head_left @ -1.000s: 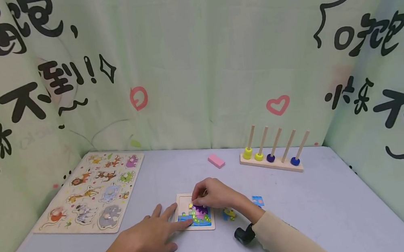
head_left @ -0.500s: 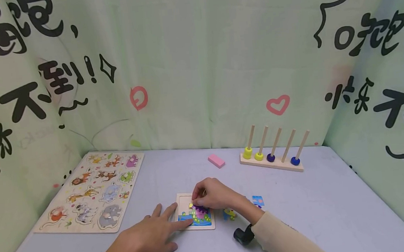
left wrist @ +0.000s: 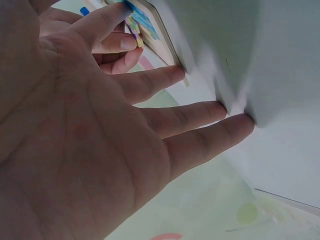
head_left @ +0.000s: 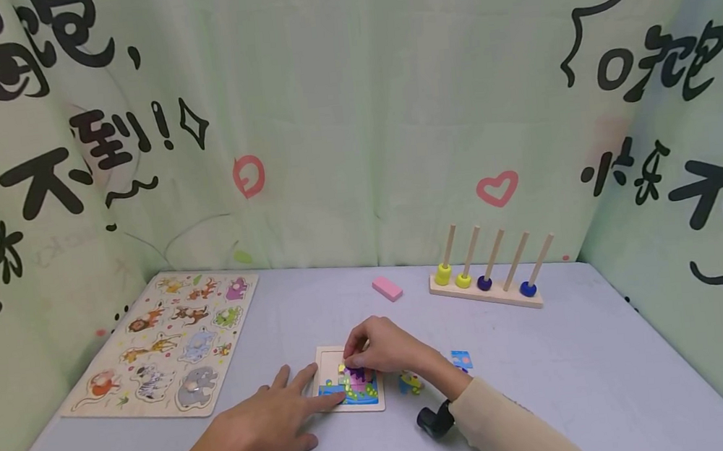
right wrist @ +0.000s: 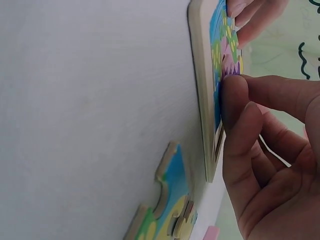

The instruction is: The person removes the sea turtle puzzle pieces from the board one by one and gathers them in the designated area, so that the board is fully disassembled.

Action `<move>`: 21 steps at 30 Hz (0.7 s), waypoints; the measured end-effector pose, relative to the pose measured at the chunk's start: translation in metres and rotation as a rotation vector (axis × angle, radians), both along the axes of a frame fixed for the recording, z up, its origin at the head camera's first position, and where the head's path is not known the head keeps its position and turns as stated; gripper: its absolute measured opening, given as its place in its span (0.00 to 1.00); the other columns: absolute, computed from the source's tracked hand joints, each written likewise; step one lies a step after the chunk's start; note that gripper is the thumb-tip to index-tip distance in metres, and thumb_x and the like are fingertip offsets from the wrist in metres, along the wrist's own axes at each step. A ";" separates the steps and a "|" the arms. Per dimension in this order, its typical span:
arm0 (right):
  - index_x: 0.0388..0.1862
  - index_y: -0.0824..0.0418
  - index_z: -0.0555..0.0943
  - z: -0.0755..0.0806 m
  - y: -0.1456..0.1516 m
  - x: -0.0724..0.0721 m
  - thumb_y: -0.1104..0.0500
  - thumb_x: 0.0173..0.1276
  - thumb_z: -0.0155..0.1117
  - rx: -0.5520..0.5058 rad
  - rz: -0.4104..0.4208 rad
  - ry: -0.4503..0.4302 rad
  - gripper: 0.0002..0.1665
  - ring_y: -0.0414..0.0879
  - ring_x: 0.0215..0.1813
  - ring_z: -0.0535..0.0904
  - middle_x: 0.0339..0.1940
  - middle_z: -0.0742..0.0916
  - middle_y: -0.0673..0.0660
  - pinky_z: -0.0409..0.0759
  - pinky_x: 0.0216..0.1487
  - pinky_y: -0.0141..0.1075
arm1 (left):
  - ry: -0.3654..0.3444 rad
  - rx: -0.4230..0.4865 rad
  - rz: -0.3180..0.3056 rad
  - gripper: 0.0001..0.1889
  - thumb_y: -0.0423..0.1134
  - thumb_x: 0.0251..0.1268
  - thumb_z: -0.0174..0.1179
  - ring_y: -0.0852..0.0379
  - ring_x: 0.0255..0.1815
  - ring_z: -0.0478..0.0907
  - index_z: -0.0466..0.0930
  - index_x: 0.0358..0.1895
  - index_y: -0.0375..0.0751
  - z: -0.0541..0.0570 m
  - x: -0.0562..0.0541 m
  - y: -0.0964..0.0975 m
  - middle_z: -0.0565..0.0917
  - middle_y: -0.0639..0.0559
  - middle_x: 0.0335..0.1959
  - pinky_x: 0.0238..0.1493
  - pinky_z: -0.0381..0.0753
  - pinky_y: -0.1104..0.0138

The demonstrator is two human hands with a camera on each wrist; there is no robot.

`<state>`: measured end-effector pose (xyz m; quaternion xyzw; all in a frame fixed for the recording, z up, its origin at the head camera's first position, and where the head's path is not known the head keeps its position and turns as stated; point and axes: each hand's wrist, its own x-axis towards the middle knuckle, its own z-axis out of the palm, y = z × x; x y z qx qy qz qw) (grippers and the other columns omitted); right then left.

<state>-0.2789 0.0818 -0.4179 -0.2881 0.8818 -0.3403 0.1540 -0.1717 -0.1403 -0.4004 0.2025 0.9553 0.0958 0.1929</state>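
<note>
A small wooden jigsaw tray lies on the table, its near part filled with blue, green and pink pieces. My left hand is spread beside it. The left index fingertip presses the blue pieces, and another finger touches the tray's edge in the left wrist view. Over the tray's far right part, my right hand pinches a purple jigsaw piece between thumb and fingers. Those fingertips partly hide the piece, low against the assembled picture. Loose jigsaw pieces in blue, yellow and green lie right of the tray.
A blue jigsaw piece lies beyond my right wrist. Farther back are a pink block and a peg stand with yellow and blue beads. At left lies a large animal puzzle board. Printed curtains surround the table.
The purple piece has shifted slightly under my right fingertips, with more pink showing below it. My left hand stays in place on the tray.
</note>
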 end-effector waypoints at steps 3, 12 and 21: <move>0.37 0.59 0.90 0.000 0.000 0.000 0.61 0.70 0.75 -0.008 -0.007 -0.016 0.03 0.38 0.29 0.78 0.31 0.89 0.50 0.78 0.31 0.28 | 0.002 0.001 -0.001 0.33 0.50 0.69 0.70 0.23 0.84 0.56 0.72 0.75 0.79 -0.001 0.000 0.000 0.60 0.44 0.86 0.74 0.68 0.30; 0.36 0.59 0.89 0.000 -0.002 0.000 0.61 0.70 0.75 -0.003 -0.047 -0.060 0.03 0.38 0.26 0.79 0.29 0.88 0.50 0.80 0.29 0.29 | 0.003 0.003 -0.005 0.33 0.49 0.69 0.70 0.23 0.84 0.56 0.72 0.75 0.79 -0.001 0.000 0.000 0.60 0.43 0.86 0.74 0.69 0.30; 0.35 0.59 0.89 -0.001 -0.004 0.001 0.61 0.69 0.75 0.009 -0.058 -0.049 0.03 0.38 0.24 0.79 0.27 0.87 0.50 0.82 0.28 0.30 | 0.004 -0.001 0.000 0.33 0.49 0.69 0.71 0.23 0.84 0.56 0.72 0.75 0.79 -0.001 0.000 0.000 0.60 0.44 0.86 0.74 0.69 0.31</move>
